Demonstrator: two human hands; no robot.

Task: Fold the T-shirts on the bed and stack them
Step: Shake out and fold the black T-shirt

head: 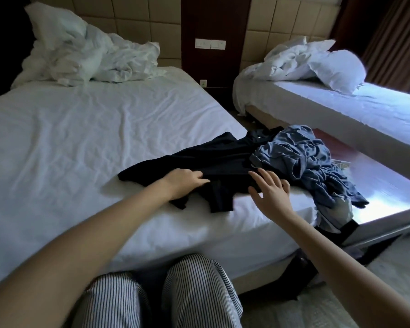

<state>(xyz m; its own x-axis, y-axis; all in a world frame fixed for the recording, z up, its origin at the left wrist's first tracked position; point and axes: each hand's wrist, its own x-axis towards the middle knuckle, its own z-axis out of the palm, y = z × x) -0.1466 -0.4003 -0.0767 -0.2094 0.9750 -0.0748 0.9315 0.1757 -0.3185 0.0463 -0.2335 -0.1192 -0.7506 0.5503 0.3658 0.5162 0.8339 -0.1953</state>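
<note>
A crumpled black T-shirt (pixel 213 159) lies on the white bed (pixel 69 138) near its right front corner. My left hand (pixel 185 182) grips the shirt's near edge, fingers curled into the cloth. My right hand (pixel 271 188) hovers just over the shirt's right end with fingers spread and holds nothing. A heap of rumpled blue T-shirts (pixel 303 159) sits at the bed's right edge, partly over the black shirt and hanging over the side.
A bunched white duvet (pixel 88 50) lies at the head of the bed. A second bed (pixel 355 107) with a pillow (pixel 339 69) stands to the right across a narrow gap. My knees in striped trousers (pixel 156 294) are against the bed's front edge.
</note>
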